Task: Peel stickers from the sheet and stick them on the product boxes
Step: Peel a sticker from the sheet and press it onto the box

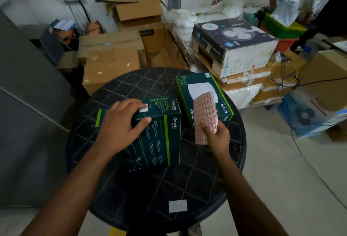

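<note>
Two dark green product boxes sit on a round black table (187, 185). The nearer box (159, 136) stands on its side at the middle. My left hand (122, 123) lies over its top edge, fingertips pressing a small white sticker (144, 108) onto its upper face, thumb against the front. The second box (204, 93) lies flat to the right. My right hand (217, 136) grips the lower end of a pink sticker sheet (205, 111) with a red grid, held up over that second box.
A white rectangular label (177, 206) lies on the table near its front edge. Cardboard cartons (110, 57) are stacked behind the table, and a fan carton (234, 42) sits on more boxes at the right. Cables trail over the floor at the right.
</note>
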A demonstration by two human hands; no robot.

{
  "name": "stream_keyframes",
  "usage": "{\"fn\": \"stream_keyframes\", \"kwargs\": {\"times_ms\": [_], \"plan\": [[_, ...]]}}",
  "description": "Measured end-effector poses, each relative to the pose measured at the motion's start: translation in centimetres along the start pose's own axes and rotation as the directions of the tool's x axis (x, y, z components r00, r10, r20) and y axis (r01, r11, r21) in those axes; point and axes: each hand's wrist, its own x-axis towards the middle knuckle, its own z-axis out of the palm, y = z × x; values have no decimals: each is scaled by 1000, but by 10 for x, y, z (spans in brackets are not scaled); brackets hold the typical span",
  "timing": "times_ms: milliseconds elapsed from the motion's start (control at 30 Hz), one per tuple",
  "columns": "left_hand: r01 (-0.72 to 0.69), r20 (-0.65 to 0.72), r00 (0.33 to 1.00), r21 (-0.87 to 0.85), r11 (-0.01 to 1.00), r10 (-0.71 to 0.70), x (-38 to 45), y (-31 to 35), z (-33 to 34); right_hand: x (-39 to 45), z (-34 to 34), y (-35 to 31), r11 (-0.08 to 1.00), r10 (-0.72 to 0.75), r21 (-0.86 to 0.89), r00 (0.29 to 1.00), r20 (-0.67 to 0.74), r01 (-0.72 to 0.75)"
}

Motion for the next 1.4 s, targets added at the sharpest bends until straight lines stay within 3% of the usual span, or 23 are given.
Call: {"fn": "stream_keyframes", "kwargs": {"times_ms": [67, 200, 333, 400, 467, 500, 600, 700, 800, 867, 1000, 1067, 1133, 1233, 1267, 1400], "plan": [[96, 44, 995, -149, 984, -91, 8, -2, -8, -12, -1, -45, 989, -112, 95, 994, 3, 112], [259, 174, 964, -439, 860, -202, 17, -11, -15, -42, -4, -124, 918, -307, 283, 949, 68, 277], [353, 204, 932, -704, 617, -300, 21, -10, -23, -66, 0, -158, 904, -334, 381, 876, 348, 194], [355, 235, 924, -819, 451, -300, 19, -7, -31, -69, 6, -161, 951, -275, 271, 817, 507, 151], [349, 278, 924, -893, 284, -262, 14, -10, -37, -67, 14, -159, 978, -177, 28, 762, 622, 204], [354, 291, 924, -897, 264, -249, 12, -13, -39, -65, 17, -157, 968, -117, -88, 737, 666, 233], [364, 312, 931, -842, 398, -191, 8, -15, -43, -62, 23, -157, 895, -18, -303, 704, 710, 328], [381, 352, 923, -780, 497, -156, 5, -12, -44, -58, 26, -165, 839, -29, -354, 682, 730, 414], [403, 356, 914, -748, 527, -194, 3, -13, -39, -53, 28, -171, 852, -28, -335, 673, 739, 403], [399, 331, 917, -758, 516, -224, 2, -12, -38, -51, 31, -173, 862, -53, -325, 708, 705, 388], [384, 297, 922, -782, 491, -248, 1, -10, -35, -57, 37, -175, 742, -281, -381, 772, 571, 552], [372, 287, 927, -793, 483, -242, 1, -11, -34, -63, 40, -178, 640, -428, -386, 725, 539, 664], [366, 288, 929, -797, 479, -231, 1, -12, -33, -68, 45, -182, 487, -558, -403, 631, 539, 775], [359, 292, 933, -801, 479, -212, 1, -12, -34, -70, 52, -186, 330, -653, -394, 509, 562, 858], [353, 288, 935, -800, 485, -205, 0, -10, -34, -70, 54, -187, 340, -654, -364, 496, 571, 867], [351, 296, 936, -821, 450, -191, 0, -10, -35, -66, 58, -184, 539, -590, -258, 579, 564, 801]]}}
